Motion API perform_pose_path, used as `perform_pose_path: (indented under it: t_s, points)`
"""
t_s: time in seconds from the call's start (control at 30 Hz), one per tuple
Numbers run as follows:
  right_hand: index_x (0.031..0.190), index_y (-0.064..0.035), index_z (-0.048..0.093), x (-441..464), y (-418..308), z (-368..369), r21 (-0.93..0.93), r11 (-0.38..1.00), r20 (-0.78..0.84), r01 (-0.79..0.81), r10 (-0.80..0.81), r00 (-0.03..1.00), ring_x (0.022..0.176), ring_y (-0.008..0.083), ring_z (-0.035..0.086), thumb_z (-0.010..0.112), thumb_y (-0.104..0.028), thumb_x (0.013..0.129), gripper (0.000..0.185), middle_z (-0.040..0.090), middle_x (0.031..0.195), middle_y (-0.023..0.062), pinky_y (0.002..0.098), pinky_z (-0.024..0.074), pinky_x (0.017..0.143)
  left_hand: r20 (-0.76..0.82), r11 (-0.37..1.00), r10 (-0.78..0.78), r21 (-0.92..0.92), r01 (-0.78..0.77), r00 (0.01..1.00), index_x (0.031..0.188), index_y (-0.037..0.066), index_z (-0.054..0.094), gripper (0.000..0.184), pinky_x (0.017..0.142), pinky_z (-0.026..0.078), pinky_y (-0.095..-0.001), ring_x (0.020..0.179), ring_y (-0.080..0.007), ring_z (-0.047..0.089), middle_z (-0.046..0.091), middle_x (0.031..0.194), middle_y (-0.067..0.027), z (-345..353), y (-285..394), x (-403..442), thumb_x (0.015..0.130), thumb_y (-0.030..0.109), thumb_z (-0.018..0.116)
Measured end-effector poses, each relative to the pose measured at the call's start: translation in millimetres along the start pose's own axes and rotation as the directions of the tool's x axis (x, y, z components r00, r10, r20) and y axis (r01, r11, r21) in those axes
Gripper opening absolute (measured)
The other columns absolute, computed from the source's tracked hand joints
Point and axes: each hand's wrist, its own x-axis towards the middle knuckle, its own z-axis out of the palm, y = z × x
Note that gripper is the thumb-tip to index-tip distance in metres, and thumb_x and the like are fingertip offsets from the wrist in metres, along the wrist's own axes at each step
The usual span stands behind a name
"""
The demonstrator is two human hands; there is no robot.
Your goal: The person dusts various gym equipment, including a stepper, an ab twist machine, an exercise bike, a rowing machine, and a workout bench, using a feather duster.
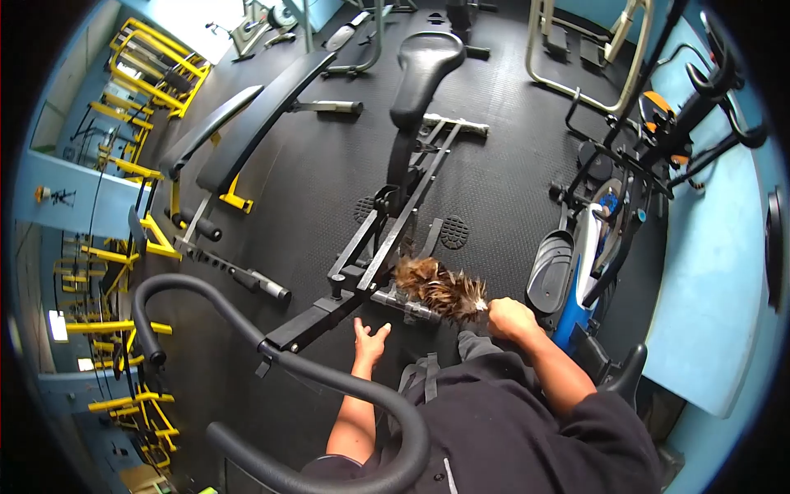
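Observation:
In the head view, my right hand [512, 319] is closed around the handle end of a brown feather duster [440, 290]. Its feathers reach left over the lower frame of a black exercise machine [395, 239]; whether they touch the metal I cannot tell. My left hand [370, 342] holds nothing, its thumb and fingers apart, just below the machine's front bar. Beside my left forearm curves the machine's padded black handlebar [329, 375]. The machine's long black seat [426, 70] rises farther off, and a ridged foot pedal [454, 233] sits right of the frame.
A black padded bench [263, 123] stands to the left, with a mirror [82, 198] reflecting yellow equipment beyond it. To the right are an elliptical trainer [588, 255] and a light blue wall [699, 313]. Black textured rubber flooring [313, 198] lies underneath.

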Motion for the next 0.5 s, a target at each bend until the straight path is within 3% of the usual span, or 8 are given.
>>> perform_pose_path:
  t_s: [0.07, 0.13, 0.27, 0.33, 0.4, 0.43, 0.47, 0.5]
  points:
    - [0.097, -0.0045, 0.068, 0, -3, -3, -0.037, 0.999, 0.02, 0.031, -0.03, 0.999, 0.092, 0.0333, 0.064, 0.054, -0.013, 0.072, 0.03, 0.066, 0.099, 0.0204, 0.0421, 0.0502, 0.082, -0.052, 0.992, -0.086, -0.093, 0.081, 0.995, 0.145, 0.003, 0.008, 0.102, 0.099, 0.04, -0.0411, 0.122, -0.0355, 0.045, 0.041, 0.136, -0.0237, -4, -2, 2, 0.074, 0.034, 0.073]
    - [0.1, -0.0101, 0.069, 8, -7, 3, 0.056, 0.993, 0.048, 0.107, -0.109, 0.993, 0.095, 0.0324, 0.063, 0.053, -0.015, 0.073, 0.032, 0.066, 0.1, 0.0178, 0.0411, 0.0489, 0.086, -0.224, 0.981, -0.032, -0.192, -0.012, 0.974, 0.145, 0.002, 0.001, 0.104, 0.06, 0.05, -0.0288, 0.085, -0.0213, 0.06, 0.046, 0.131, -0.021, -5, -27, 23, 0.074, 0.024, 0.074]
    - [0.098, -0.0047, 0.067, 60, -24, 43, -0.068, 0.997, -0.043, -0.038, 0.035, 0.998, 0.097, 0.0334, 0.063, 0.056, -0.018, 0.074, 0.029, 0.065, 0.102, 0.0194, 0.0424, 0.0508, 0.083, -0.225, 0.959, 0.017, -0.274, -0.079, 0.974, 0.143, -0.001, 0.005, 0.101, 0.059, 0.05, -0.0298, 0.082, -0.0192, 0.06, 0.049, 0.126, -0.0214, -12, -33, 26, 0.074, 0.023, 0.075]
    - [0.098, -0.0035, 0.067, 59, -42, 62, -0.105, 0.994, -0.067, 0.04, -0.047, 0.997, 0.092, 0.0354, 0.064, 0.055, -0.017, 0.076, 0.028, 0.066, 0.094, 0.0209, 0.0437, 0.0512, 0.08, -0.17, 0.924, 0.132, -0.335, -0.183, 0.976, 0.142, 0.001, 0.013, 0.094, 0.061, 0.051, -0.0322, 0.081, -0.0197, 0.061, 0.053, 0.12, -0.0204, -22, -35, 21, 0.074, 0.022, 0.075]
    - [0.1, -0.0055, 0.066, 54, -49, 81, -0.031, 0.947, -0.105, 0.32, -0.322, 0.941, 0.089, 0.0371, 0.064, 0.054, -0.017, 0.079, 0.027, 0.065, 0.089, 0.0225, 0.0433, 0.0507, 0.08, -0.144, 0.893, 0.025, -0.442, -0.087, 0.989, 0.143, 0.003, 0.014, 0.094, 0.063, 0.052, -0.0359, 0.083, -0.0222, 0.062, 0.055, 0.116, -0.0182, -23, -47, 22, 0.074, 0.024, 0.075]
    - [0.097, -0.0052, 0.066, 51, -51, 93, 0.032, 0.912, -0.144, 0.41, -0.401, 0.905, 0.087, 0.0388, 0.063, 0.054, -0.017, 0.08, 0.024, 0.064, 0.088, 0.0237, 0.0447, 0.0503, 0.078, -0.202, 0.928, 0.063, -0.348, -0.132, 0.977, 0.143, 0.005, 0.013, 0.095, 0.068, 0.052, -0.0388, 0.086, -0.025, 0.062, 0.058, 0.112, -0.0158, -30, -45, 12, 0.074, 0.027, 0.075]
    - [0.094, -0.005, 0.065, 48, -54, 106, 0.094, 0.862, -0.184, 0.498, -0.476, 0.86, 0.085, 0.0404, 0.062, 0.054, -0.018, 0.081, 0.022, 0.063, 0.086, 0.025, 0.0462, 0.0499, 0.076, -0.217, 0.879, 0.052, -0.453, -0.148, 0.975, 0.139, 0.004, 0.028, 0.083, 0.073, 0.051, -0.0382, 0.088, -0.0264, 0.062, 0.063, 0.104, -0.015, -35, -46, -1, 0.074, 0.027, 0.075]
    - [0.096, -0.0061, 0.065, 33, -63, 110, 0.125, 0.851, -0.204, 0.509, -0.48, 0.853, 0.085, 0.0409, 0.062, 0.053, -0.02, 0.084, 0.022, 0.063, 0.084, 0.0247, 0.0473, 0.0492, 0.075, -0.149, 0.95, 0.049, -0.298, -0.092, 0.988, 0.132, 0.004, 0.038, 0.071, 0.074, 0.05, -0.0367, 0.09, -0.0253, 0.062, 0.064, 0.102, -0.0148, -46, -52, 3, 0.075, 0.027, 0.074]
